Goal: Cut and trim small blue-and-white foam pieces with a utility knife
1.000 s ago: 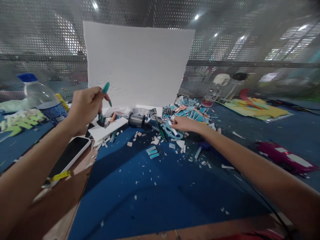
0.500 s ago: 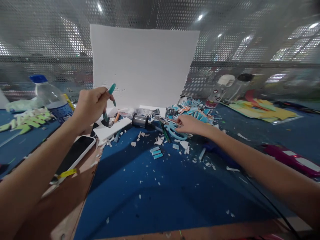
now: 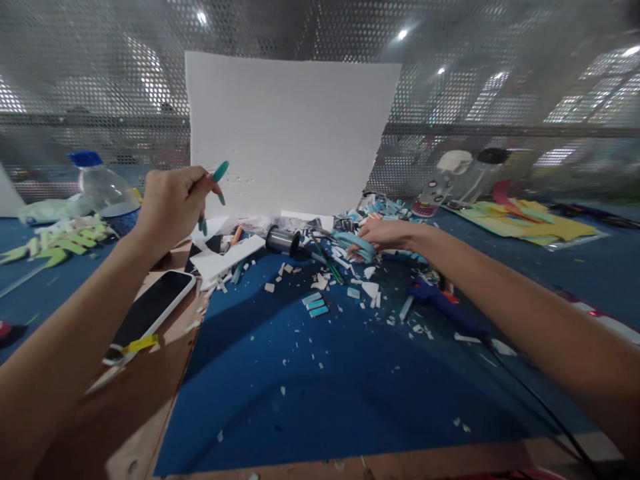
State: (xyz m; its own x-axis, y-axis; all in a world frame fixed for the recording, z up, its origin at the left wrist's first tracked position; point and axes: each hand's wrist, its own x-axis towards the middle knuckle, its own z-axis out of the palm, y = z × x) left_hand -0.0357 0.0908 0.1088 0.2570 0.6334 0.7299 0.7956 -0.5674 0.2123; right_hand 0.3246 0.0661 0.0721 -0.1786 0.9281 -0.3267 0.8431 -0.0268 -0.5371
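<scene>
My left hand (image 3: 175,200) is raised over the left side of the mat, its fingers loosely curled and slightly apart. Long teal pointed tips, like false nails, stand out at its fingertips; I see nothing gripped between them. Across the mat, my right hand (image 3: 383,235) has its fingers around the light blue handles of a pair of scissors (image 3: 361,247). The blades point left, toward a dark spool (image 3: 283,241). A green pencil-like stick (image 3: 329,263) lies beside the scissors, and blue and white scraps (image 3: 395,208) are heaped behind this hand.
A white board (image 3: 295,133) stands upright at the back. On the left are a phone (image 3: 155,303) and a blue-capped bottle (image 3: 103,187). A blue glue gun (image 3: 445,307) with its cable lies under my right forearm. Coloured paper (image 3: 540,223) and two bottles stand farther right.
My right hand has lifted and tilted the scissors' handles, turning over them. My left hand has shifted slightly left and up. More of the glue gun shows now.
</scene>
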